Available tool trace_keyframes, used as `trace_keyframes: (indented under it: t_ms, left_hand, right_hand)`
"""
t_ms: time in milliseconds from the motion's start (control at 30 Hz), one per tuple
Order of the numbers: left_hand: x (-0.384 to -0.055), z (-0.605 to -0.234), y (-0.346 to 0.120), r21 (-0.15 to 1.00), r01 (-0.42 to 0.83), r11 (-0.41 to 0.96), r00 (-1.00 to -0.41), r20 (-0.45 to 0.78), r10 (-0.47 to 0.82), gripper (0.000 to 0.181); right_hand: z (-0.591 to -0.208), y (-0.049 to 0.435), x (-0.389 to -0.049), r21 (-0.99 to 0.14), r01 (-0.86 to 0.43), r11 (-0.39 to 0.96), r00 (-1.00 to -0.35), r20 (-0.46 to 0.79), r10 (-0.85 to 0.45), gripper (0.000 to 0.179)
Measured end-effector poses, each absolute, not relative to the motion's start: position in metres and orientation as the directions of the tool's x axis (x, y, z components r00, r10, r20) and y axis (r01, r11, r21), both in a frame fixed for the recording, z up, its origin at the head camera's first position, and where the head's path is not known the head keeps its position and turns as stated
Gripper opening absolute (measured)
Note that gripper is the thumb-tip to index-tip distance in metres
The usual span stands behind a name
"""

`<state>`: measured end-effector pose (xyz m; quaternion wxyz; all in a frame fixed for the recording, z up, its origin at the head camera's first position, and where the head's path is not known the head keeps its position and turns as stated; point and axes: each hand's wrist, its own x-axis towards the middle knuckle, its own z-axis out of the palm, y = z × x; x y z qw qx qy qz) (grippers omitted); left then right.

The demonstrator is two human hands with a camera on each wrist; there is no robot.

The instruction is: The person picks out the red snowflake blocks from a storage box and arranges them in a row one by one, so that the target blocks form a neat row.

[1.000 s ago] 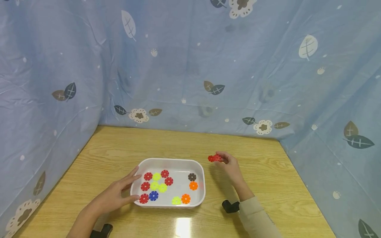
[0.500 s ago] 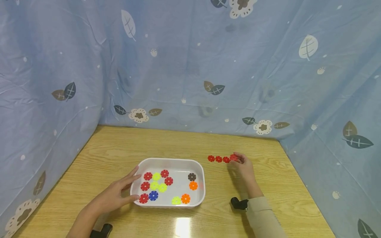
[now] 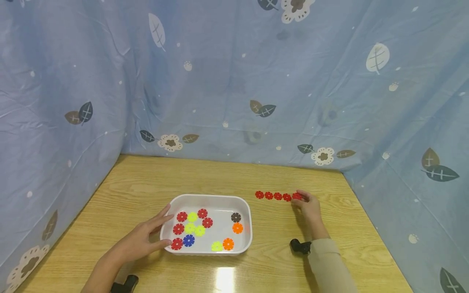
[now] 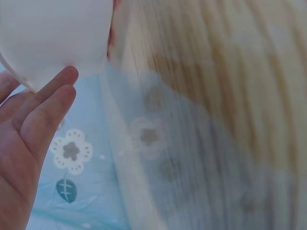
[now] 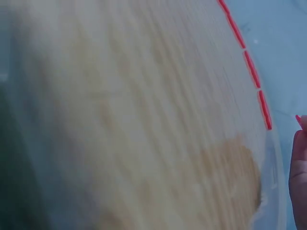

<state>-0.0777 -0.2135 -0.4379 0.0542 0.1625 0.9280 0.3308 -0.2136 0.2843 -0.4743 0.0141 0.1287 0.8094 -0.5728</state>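
My right hand (image 3: 310,207) pinches a red notched plastic disc (image 3: 296,196) between thumb and fingers, at the right end of a row of several like discs (image 3: 278,196) on the table. In the right wrist view the held disc (image 5: 298,119) shows only as a small red edge at the fingertips, slightly apart from the row. My left hand (image 3: 143,240) rests against the left side of a white tray (image 3: 216,198), its fingers fairly straight at the rim. Inside the tray lie red discs (image 3: 178,229), yellow discs (image 3: 189,228), orange discs (image 3: 237,228), a blue disc (image 3: 188,240) and a brown disc (image 3: 236,217).
The wooden table (image 3: 205,171) is enclosed at the back and sides by a blue patterned curtain (image 3: 220,81). Black wrist devices (image 3: 300,246) sit near both wrists. A light reflection lies on the table in front of the tray.
My right hand has moved rightward along the row, leaving more red discs lying in line behind it, and now holds one at the end. The left hand and tray have stayed put.
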Motion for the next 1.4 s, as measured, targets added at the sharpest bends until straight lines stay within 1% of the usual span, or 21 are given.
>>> trace_keyframes:
  t_ms: [200,367,600,900,1100,1333,1400]
  left_hand:
    - [-0.077,-0.437,-0.214,0.63,0.266,0.73,-0.942,0.008,0.337,0.066]
    - [-0.077,-0.437,-0.214,0.633,0.276,0.723,-0.939,0.016,0.344,0.066]
    - [-0.077,-0.437,-0.213,0.633,0.285,0.72,-0.937,0.026,0.348,0.066]
    - [-0.077,-0.437,-0.213,0.628,0.281,0.726,-0.94,0.026,0.341,0.066]
    - [-0.076,-0.438,-0.213,0.628,0.283,0.725,-0.939,0.029,0.342,0.066]
    - [-0.077,-0.438,-0.213,0.627,0.279,0.727,-0.94,0.024,0.34,0.066]
    - [-0.077,-0.437,-0.213,0.632,0.265,0.728,-0.942,0.01,0.334,0.068]
  right_hand:
    - [-0.479,0.291,-0.221,-0.9,0.233,0.368,-0.967,-0.173,0.188,0.046]
    - [-0.484,0.295,-0.225,-0.879,0.216,0.425,-0.972,-0.153,0.177,0.045]
    - [-0.489,0.298,-0.228,-0.806,0.19,0.561,-0.98,-0.124,0.153,0.042]
    - [-0.49,0.299,-0.229,-0.762,0.16,0.627,-0.986,-0.094,0.137,0.041]
    - [-0.491,0.299,-0.229,-0.769,0.161,0.618,-0.986,-0.096,0.137,0.043]
    - [-0.486,0.301,-0.226,-0.828,0.222,0.515,-0.974,-0.162,0.16,0.047]
    - [-0.481,0.3,-0.225,-0.843,0.216,0.493,-0.975,-0.159,0.156,0.047]
